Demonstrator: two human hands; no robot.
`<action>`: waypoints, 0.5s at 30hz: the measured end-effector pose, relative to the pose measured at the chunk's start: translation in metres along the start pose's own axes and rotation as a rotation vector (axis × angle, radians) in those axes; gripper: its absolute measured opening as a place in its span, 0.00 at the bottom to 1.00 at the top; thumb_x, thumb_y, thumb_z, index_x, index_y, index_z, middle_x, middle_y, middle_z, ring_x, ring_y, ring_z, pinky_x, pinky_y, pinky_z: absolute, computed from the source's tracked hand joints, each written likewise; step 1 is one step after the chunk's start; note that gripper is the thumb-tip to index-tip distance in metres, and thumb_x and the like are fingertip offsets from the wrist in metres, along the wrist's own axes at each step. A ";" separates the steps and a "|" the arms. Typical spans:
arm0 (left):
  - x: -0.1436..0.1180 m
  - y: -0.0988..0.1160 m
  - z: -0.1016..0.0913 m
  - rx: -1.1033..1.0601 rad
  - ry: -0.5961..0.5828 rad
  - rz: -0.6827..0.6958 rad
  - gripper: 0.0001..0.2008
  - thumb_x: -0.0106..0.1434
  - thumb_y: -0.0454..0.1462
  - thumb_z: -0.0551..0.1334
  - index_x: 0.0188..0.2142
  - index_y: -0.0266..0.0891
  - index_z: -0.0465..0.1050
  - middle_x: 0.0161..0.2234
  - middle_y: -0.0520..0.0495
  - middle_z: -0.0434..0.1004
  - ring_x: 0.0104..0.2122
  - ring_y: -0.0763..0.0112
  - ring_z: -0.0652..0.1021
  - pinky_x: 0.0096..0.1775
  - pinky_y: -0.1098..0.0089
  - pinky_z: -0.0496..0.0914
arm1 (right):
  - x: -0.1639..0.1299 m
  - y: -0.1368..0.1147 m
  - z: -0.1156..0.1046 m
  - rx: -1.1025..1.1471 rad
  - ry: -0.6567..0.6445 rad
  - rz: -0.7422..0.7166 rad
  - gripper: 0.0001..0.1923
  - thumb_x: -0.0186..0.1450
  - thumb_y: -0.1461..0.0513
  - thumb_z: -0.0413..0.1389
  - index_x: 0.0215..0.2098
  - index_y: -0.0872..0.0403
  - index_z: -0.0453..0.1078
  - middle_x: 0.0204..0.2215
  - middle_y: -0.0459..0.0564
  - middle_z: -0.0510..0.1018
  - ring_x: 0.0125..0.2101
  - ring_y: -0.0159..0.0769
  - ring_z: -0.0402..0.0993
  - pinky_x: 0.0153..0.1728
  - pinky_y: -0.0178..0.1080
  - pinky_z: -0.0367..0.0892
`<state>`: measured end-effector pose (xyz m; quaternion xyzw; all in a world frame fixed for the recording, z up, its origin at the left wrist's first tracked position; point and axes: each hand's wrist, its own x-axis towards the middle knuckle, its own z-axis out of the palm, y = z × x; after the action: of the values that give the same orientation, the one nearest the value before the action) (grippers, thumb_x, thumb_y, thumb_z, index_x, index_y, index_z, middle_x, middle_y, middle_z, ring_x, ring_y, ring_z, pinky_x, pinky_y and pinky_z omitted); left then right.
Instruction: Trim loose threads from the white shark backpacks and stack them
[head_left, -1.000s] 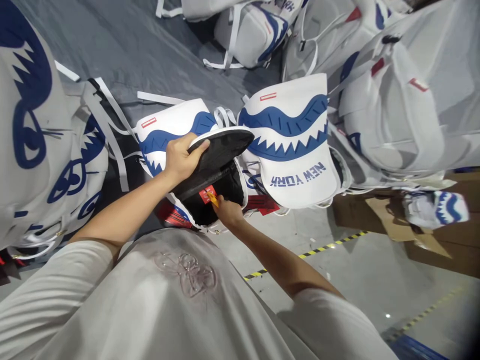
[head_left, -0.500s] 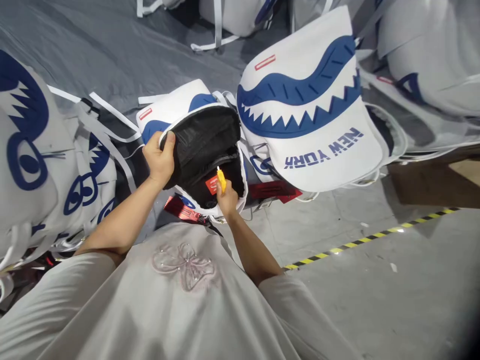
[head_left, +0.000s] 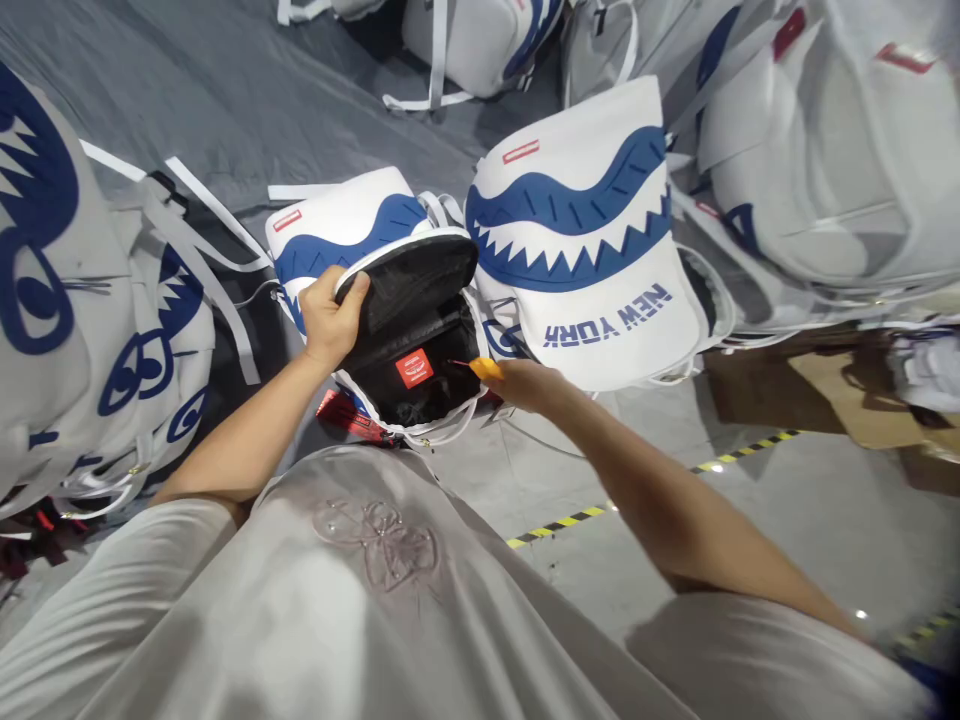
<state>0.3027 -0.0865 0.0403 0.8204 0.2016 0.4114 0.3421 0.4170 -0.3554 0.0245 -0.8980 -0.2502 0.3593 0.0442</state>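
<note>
Backpack [head_left: 390,330] propped open below the NEW YORK bag [head_left: 592,250]. Left hand [head_left: 330,320] gripping the raised flap [head_left: 409,275]; right hand [head_left: 525,382] closed on a yellow-handled tool [head_left: 484,368], tip near the red label [head_left: 414,368]. Risk: snagging the black lining through a careless poke.

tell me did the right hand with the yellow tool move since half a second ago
Yes. The right hand with the yellow tool has shifted right, from just below the red label inside the open backpack to the bag's right edge.
</note>
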 end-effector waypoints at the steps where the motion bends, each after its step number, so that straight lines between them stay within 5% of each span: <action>1: 0.000 0.000 -0.001 0.004 0.008 0.000 0.30 0.65 0.62 0.54 0.22 0.40 0.59 0.19 0.55 0.52 0.21 0.75 0.60 0.27 0.70 0.56 | -0.006 0.012 -0.010 -0.007 -0.059 0.018 0.08 0.65 0.57 0.58 0.37 0.54 0.74 0.24 0.53 0.77 0.27 0.44 0.76 0.30 0.40 0.67; 3: -0.001 0.000 -0.001 0.002 0.019 -0.003 0.31 0.65 0.62 0.54 0.21 0.40 0.59 0.19 0.55 0.52 0.21 0.75 0.60 0.27 0.70 0.56 | -0.020 0.031 -0.018 0.075 -0.235 0.053 0.10 0.64 0.54 0.59 0.34 0.53 0.73 0.16 0.46 0.69 0.16 0.37 0.67 0.20 0.37 0.61; 6: -0.002 -0.001 -0.001 -0.007 0.024 -0.012 0.30 0.65 0.62 0.54 0.22 0.40 0.59 0.19 0.55 0.53 0.21 0.76 0.60 0.27 0.70 0.56 | -0.036 0.049 -0.005 0.554 -0.366 0.100 0.21 0.60 0.44 0.62 0.32 0.51 0.67 0.12 0.38 0.59 0.11 0.28 0.54 0.15 0.33 0.50; 10: 0.000 0.001 0.000 -0.008 0.018 -0.009 0.30 0.65 0.61 0.55 0.21 0.40 0.58 0.19 0.55 0.53 0.21 0.75 0.59 0.26 0.70 0.56 | -0.041 0.055 0.029 1.174 -0.284 0.059 0.34 0.51 0.33 0.63 0.31 0.51 0.61 0.14 0.33 0.52 0.13 0.22 0.44 0.16 0.30 0.46; 15: -0.001 0.012 0.001 0.028 0.000 0.008 0.30 0.66 0.61 0.55 0.21 0.40 0.58 0.18 0.55 0.53 0.20 0.75 0.58 0.26 0.70 0.55 | -0.039 0.058 0.055 1.405 -0.259 0.034 0.36 0.50 0.33 0.64 0.31 0.52 0.61 0.14 0.30 0.47 0.14 0.20 0.37 0.17 0.28 0.45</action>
<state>0.3029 -0.0956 0.0479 0.8259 0.2040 0.4100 0.3290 0.3801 -0.4302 -0.0065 -0.6111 0.0514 0.5398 0.5766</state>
